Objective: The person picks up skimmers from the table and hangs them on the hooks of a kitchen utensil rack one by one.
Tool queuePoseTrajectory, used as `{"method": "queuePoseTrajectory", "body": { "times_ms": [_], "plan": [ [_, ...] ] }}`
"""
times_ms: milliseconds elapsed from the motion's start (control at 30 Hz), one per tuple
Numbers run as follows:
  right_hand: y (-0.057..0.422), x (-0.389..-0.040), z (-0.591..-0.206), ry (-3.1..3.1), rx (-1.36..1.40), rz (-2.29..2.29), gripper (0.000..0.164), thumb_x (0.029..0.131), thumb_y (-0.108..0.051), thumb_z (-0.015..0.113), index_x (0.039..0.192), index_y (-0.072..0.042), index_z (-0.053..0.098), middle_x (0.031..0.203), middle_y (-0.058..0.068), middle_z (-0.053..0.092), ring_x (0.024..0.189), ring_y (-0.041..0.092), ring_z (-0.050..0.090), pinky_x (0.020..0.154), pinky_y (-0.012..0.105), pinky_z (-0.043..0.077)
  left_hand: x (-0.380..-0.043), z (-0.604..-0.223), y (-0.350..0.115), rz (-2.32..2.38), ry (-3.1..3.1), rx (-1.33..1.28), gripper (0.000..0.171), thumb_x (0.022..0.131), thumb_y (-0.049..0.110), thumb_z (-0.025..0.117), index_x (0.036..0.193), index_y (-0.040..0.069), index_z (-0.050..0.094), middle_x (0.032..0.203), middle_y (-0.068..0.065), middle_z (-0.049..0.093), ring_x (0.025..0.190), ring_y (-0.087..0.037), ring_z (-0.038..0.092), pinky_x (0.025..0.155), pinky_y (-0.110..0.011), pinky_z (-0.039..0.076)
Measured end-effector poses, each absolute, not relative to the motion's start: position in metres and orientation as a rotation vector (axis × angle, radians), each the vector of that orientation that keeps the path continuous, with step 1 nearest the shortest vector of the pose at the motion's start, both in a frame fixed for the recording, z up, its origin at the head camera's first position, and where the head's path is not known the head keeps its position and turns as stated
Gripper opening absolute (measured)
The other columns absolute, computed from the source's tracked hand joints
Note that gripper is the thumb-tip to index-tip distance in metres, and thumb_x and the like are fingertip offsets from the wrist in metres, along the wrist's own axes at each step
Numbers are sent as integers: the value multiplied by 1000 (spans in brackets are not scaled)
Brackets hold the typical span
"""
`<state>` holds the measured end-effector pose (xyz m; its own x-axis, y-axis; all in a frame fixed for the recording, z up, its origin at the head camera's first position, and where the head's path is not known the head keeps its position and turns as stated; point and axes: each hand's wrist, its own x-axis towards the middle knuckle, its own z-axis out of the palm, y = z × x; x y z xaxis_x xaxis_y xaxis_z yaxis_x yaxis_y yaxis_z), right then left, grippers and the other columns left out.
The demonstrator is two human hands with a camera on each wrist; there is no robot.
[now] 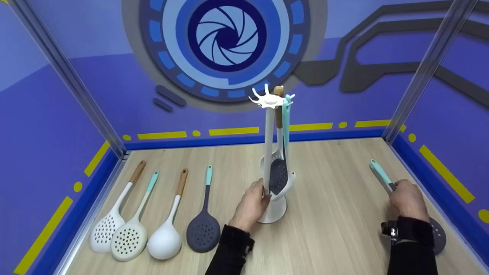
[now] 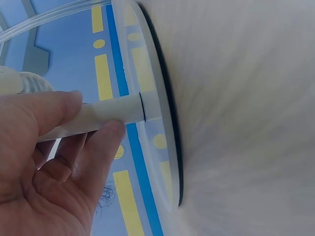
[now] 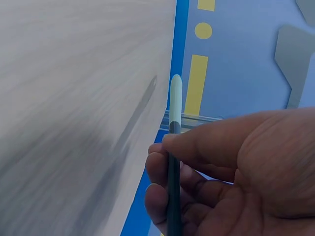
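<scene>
Nearest the camera, two black sleeves (image 1: 412,252) come up from the bottom edge, each with a strap at the wrist. At far left stands a blue wall (image 1: 49,152) with yellow marks. On the pale wooden table (image 1: 332,229), beside it, lies a white turner (image 1: 107,231) with a wooden handle, its slotted head touching or almost touching a cream skimmer (image 1: 129,241) with a teal handle. Next come a white ladle (image 1: 165,241), wooden-handled, and a dark skimmer (image 1: 203,232), teal-handled; all four handles point away. Then the left hand (image 1: 250,206) pinches the post of an upright white stand (image 1: 269,141) between thumb and fingers, just above its round base (image 2: 167,128). On the stand's right side hang a wooden handle (image 1: 279,116) and teal ones (image 1: 285,122), with a dark perforated head (image 1: 279,177) below. Well apart, near the right edge of the table, the right hand (image 1: 408,200) pinches the shaft of another teal-handled skimmer (image 1: 439,236), its dark head partly hidden by the sleeve; its shadow falls on the wood.
</scene>
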<state>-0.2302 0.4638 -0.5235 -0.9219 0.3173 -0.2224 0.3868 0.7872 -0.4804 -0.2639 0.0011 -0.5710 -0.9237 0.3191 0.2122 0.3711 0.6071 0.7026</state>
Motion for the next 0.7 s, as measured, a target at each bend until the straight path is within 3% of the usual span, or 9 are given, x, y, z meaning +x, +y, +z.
{"method": "queuePoseTrajectory", "body": {
  "times_ms": [367, 467, 567, 700],
  "plan": [
    [453, -229, -511, 2938, 599, -841, 49, 109, 8, 49, 155, 25, 46, 140, 49, 59, 114, 55, 61, 102, 69, 57, -270, -570, -10, -1415, -2787, -647, 42, 113, 1, 71, 155, 5, 66, 145, -20, 76, 133, -36, 77, 110, -51, 69],
    [450, -228, -506, 2991, 592, -832, 46, 111, 6, 48, 154, 23, 48, 147, 51, 56, 117, 56, 62, 99, 67, 59, -272, -570, -14, -1443, -2804, -663, 37, 114, 3, 71, 151, 6, 68, 145, -19, 76, 136, -36, 76, 114, -52, 67],
    [445, -226, -500, 3054, 586, -818, 44, 112, 5, 46, 153, 21, 52, 146, 51, 56, 116, 57, 65, 86, 62, 61, -273, -572, -16, -1461, -2802, -668, 32, 114, 4, 72, 146, 8, 70, 143, -16, 77, 136, -34, 76, 116, -53, 66],
    [434, -222, -489, 3141, 596, -806, 44, 113, 4, 46, 155, 16, 55, 144, 48, 58, 121, 66, 66, 80, 69, 62, -274, -573, -17, -1472, -2788, -652, 30, 112, 4, 74, 142, 10, 73, 140, -15, 78, 134, -33, 76, 115, -55, 65]
  ]
}}
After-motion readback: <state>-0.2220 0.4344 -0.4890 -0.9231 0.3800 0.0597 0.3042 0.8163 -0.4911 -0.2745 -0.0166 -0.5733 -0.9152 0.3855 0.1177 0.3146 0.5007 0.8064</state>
